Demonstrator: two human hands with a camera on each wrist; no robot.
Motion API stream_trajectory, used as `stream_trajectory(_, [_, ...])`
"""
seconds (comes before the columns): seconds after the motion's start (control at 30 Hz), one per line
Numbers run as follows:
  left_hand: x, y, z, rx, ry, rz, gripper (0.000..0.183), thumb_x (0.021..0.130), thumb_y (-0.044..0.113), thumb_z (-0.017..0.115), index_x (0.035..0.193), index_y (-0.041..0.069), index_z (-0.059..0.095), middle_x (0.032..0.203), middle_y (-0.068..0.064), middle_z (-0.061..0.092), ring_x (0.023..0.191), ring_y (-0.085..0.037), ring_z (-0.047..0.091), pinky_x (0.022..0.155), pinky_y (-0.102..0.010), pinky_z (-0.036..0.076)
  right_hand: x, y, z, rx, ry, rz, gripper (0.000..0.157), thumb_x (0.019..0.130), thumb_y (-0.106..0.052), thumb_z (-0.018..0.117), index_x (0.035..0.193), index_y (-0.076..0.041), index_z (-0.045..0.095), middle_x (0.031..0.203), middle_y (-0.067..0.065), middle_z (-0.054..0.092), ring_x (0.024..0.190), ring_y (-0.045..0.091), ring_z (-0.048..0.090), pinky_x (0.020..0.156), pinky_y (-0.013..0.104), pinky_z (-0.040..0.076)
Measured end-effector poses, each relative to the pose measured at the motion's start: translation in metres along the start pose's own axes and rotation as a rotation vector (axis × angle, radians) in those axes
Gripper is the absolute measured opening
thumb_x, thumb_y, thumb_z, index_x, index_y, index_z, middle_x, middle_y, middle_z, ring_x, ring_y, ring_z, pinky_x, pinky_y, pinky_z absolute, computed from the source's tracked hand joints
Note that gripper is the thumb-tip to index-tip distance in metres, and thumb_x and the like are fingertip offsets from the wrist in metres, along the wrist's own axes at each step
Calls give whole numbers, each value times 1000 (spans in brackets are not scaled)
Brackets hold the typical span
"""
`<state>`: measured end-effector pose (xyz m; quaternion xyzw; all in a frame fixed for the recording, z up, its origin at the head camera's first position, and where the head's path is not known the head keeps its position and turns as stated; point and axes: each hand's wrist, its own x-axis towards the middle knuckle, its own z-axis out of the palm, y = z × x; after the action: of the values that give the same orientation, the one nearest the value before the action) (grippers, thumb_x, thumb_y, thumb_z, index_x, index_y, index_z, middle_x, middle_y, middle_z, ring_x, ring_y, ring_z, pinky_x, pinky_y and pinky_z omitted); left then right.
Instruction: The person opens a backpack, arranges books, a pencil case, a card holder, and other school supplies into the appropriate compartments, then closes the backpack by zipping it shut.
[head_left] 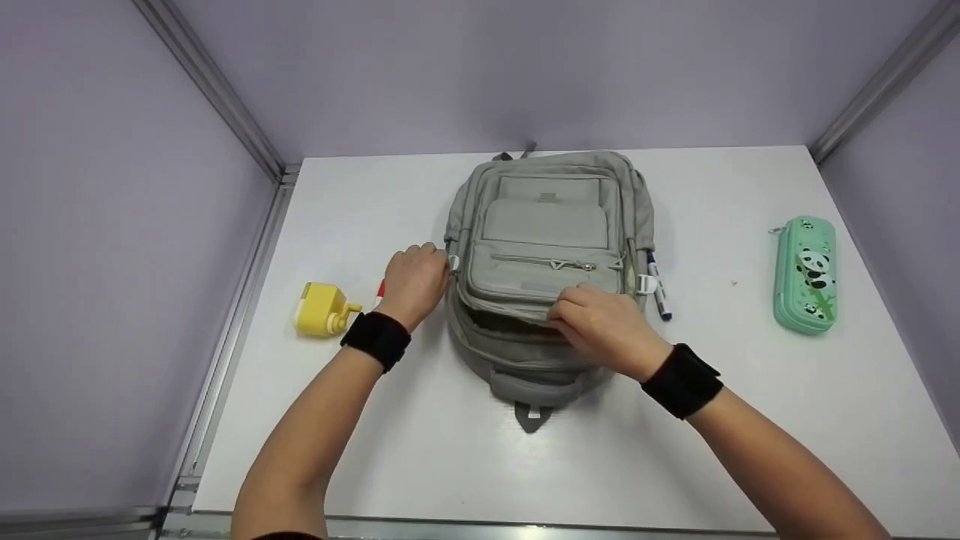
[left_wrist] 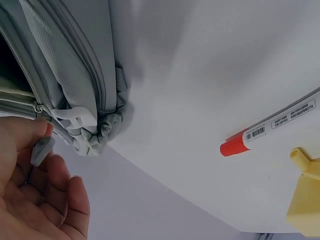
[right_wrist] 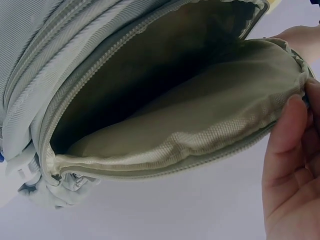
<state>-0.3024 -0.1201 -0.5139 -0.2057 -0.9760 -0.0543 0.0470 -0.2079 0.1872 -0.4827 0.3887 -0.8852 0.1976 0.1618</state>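
Note:
A grey-green backpack (head_left: 546, 225) lies on the white table, its top handle (head_left: 534, 390) toward the near edge. At its left side my left hand (head_left: 416, 283) pinches a zipper pull (left_wrist: 43, 150), close to a white buckle (left_wrist: 76, 118). My right hand (head_left: 606, 327) holds the lip of the front panel between thumb and fingers, lifting it. Under that lip the compartment gapes, with its pale lining (right_wrist: 215, 100) showing in the right wrist view. The depth of the compartment is dark, so its contents cannot be made out.
Left of the backpack are a yellow pump bottle (head_left: 321, 309) and a red-capped white marker (left_wrist: 280, 122). A dark-capped marker (head_left: 661, 292) lies against its right side. Farther right is a green panda pencil case (head_left: 806, 276). Pale walls (head_left: 420, 75) bound the table.

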Motion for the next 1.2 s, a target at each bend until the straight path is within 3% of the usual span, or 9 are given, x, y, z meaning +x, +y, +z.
stream_trajectory(0.3, [35, -3, 3, 18, 1, -14, 19, 101, 14, 60, 89, 3, 71, 86, -14, 65, 80, -35, 63, 68, -47, 51, -4, 3, -5, -4, 26, 5, 5, 92, -15, 76, 96, -16, 73, 92, -4, 67, 83, 17, 64, 54, 34, 53])
stream_trajectory(0.6, [64, -6, 4, 41, -72, -75, 12, 97, 4, 60, 94, 1, 71, 91, -15, 65, 86, -36, 64, 74, -47, 52, -5, 5, -7, 8, 71, -28, 9, 89, -10, 79, 95, -15, 74, 90, -4, 67, 80, 17, 64, 53, 33, 53])
stream_trajectory(0.9, [79, -8, 13, 3, -27, -139, 13, 99, 10, 62, 96, 1, 71, 93, -16, 66, 88, -36, 65, 76, -48, 52, -5, 5, -7, -4, 82, -55, 11, 88, -9, 80, 95, -14, 73, 90, -4, 67, 80, 16, 65, 55, 32, 55])
stream_trajectory(1.2, [81, -6, 14, -10, -28, -156, 15, 100, 3, 58, 97, 0, 72, 95, -17, 66, 89, -37, 65, 77, -50, 53, -4, 4, -8, -4, 91, -47, 11, 89, -8, 78, 96, -14, 72, 91, -4, 67, 80, 16, 64, 56, 30, 54])
